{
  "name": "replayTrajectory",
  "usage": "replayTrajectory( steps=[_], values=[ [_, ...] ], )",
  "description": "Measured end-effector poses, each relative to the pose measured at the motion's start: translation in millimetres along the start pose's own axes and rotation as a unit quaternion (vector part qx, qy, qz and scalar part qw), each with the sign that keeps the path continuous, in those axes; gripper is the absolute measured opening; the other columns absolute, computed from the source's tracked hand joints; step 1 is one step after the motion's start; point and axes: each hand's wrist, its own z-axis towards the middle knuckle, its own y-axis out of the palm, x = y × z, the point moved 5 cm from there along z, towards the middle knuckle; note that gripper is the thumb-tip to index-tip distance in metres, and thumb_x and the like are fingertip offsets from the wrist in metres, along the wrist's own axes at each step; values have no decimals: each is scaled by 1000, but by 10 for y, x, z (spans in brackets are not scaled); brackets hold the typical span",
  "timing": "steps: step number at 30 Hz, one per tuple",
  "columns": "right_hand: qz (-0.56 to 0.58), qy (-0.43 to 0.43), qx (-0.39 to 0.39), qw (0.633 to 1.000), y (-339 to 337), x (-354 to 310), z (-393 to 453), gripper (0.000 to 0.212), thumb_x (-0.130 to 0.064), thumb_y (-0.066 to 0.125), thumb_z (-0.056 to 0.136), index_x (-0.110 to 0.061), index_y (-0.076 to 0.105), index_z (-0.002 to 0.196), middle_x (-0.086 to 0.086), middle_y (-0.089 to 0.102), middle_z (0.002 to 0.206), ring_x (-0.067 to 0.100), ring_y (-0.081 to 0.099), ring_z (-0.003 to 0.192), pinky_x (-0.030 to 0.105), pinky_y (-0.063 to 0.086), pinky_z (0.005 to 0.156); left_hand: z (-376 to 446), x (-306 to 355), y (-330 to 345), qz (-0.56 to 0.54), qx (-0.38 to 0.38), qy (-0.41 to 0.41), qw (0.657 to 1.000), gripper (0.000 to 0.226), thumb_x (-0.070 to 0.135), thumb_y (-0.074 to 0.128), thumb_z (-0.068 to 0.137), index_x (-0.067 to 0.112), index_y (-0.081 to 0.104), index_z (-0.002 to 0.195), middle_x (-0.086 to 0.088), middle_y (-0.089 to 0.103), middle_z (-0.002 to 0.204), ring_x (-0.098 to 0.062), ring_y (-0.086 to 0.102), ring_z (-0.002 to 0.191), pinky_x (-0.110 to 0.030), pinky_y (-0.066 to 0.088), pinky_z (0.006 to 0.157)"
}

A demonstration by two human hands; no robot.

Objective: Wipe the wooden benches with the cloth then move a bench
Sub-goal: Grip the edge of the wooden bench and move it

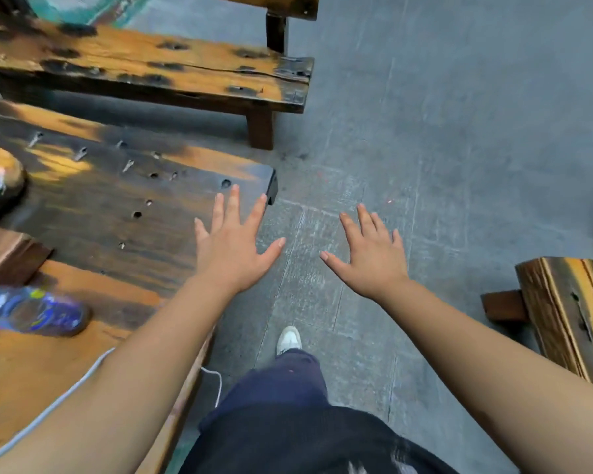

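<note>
Forearms: nearest the lens, both bare, reaching forward and down over dark trousers and a white shoe [289,339].
Left hand [233,248]: flat, fingers spread, grasping nothing; it hangs over the end corner of the near dark plank surface [110,200], contact not clear.
Right hand [374,254]: flat and spread too, empty, above bare floor.
Cloth: not in either hand; a blurred blue bundle [38,313] lies on the orange wood at the left, but whether it is the cloth cannot be told.
Benches: one long bench [151,68] stands beyond the plank surface; the end of another bench [569,313] juts in at the right.
Progress: with no cloth held, wiping looks either finished or paused; the open hands suggest moving a bench is the step left.
Floor [459,131]: grey tiles, scuffed, with open room between the benches.
Wood: worn, orange with black scorch-like patches and small holes.
</note>
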Motion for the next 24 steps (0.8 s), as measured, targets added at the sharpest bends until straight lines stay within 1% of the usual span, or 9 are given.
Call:
replayTrajectory(
  steps=[2,5,9,13,17,20,24],
  values=[
    [8,7,-11,1000,-103,130,444,90,-83,18,77,-34,11,152,1,1,164,24,5,150,59,15,114,527,86,-71,3,-11,9,1000,84,80,21,79,41,4,152,-5,-8,164,-29,-4,150,-67,13,111],
    [6,4,-6,1000,-310,326,1000,90,-83,19,77,-34,12,152,2,3,164,25,7,149,59,15,114,1212,245,-214,4,-17,23,1000,82,77,28,83,40,4,152,-4,-10,164,-28,-5,150,-67,12,111],
    [10,3,-11,1000,-528,641,1807,91,-84,17,77,-33,11,152,3,2,164,26,9,149,58,16,114,2046,436,-360,7,-8,15,1000,86,80,19,77,40,5,152,-4,-9,164,-28,-5,150,-68,15,111],
    [11,-29,-10,999,-581,950,2835,90,-84,17,78,-34,9,152,2,1,164,25,8,149,58,16,114,2990,627,-312,27,-7,-17,999,87,81,14,75,42,1,151,-3,-10,164,-32,-4,149,-67,14,111],
    [0,-93,-9,996,-698,1277,4109,90,-83,18,79,-32,9,153,4,0,164,25,7,150,58,17,114,4113,947,-257,57,5,-41,997,83,82,14,78,43,1,151,-5,-9,163,-34,-5,149,-69,13,110],
    [-10,-110,-4,994,-981,1543,4977,90,-85,15,79,-34,8,152,3,0,164,26,4,150,59,14,114,4871,1241,-306,70,-10,-58,996,84,83,14,79,42,0,151,-5,-11,163,-35,-7,149,-70,11,110],
    [-28,-155,-15,987,-1415,1731,6007,92,-88,6,76,-37,4,153,2,-6,164,27,-3,150,59,10,115,5760,1421,-479,48,3,-108,993,86,84,13,78,41,1,151,-5,-9,164,-35,-6,149,-71,11,108]
  ],
)
